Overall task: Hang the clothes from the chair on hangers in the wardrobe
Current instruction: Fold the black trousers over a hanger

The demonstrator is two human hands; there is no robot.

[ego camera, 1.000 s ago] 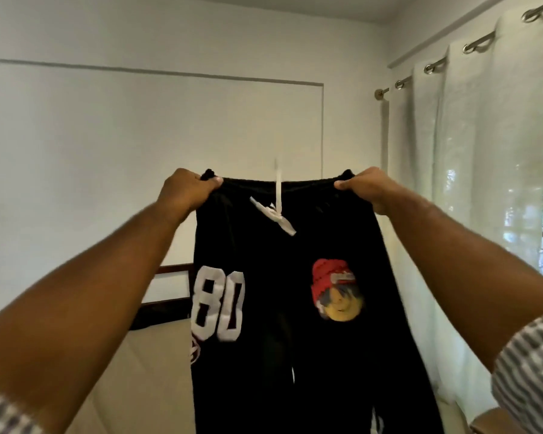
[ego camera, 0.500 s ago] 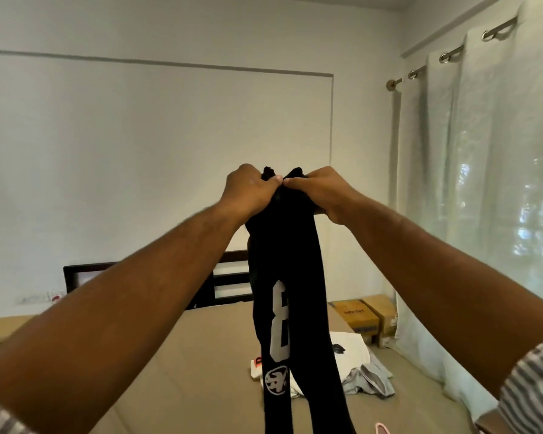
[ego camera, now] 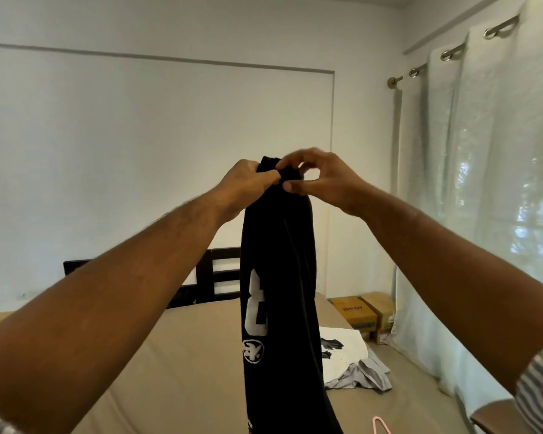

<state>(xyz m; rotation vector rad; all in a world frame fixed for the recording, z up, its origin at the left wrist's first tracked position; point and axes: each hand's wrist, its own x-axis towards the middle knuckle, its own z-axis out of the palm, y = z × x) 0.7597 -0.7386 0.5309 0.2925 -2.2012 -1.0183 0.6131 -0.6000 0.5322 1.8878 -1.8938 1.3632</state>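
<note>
Black trousers (ego camera: 279, 277) with a white number and a round white logo hang folded lengthwise in front of me, above the bed. My left hand (ego camera: 248, 183) grips the bunched waistband at the top. My right hand (ego camera: 320, 180) is beside it, with thumb and fingertips pinching the same waistband edge; its fingers are blurred. A white T-shirt (ego camera: 342, 352) and a grey garment (ego camera: 367, 375) lie on the bed behind the trousers. The tip of a pink hanger (ego camera: 381, 426) shows at the bottom edge.
A beige bed (ego camera: 176, 355) with a dark headboard (ego camera: 213, 277) fills the lower view. Cardboard boxes (ego camera: 361, 311) stand on the floor by the pale curtain (ego camera: 483, 198) on the right. A brown furniture corner (ego camera: 492, 418) shows at bottom right.
The trousers, held spread by the waistband a second ago, are now folded in half lengthwise with both hands together at the top. My right hand has loosened to a fingertip pinch.
</note>
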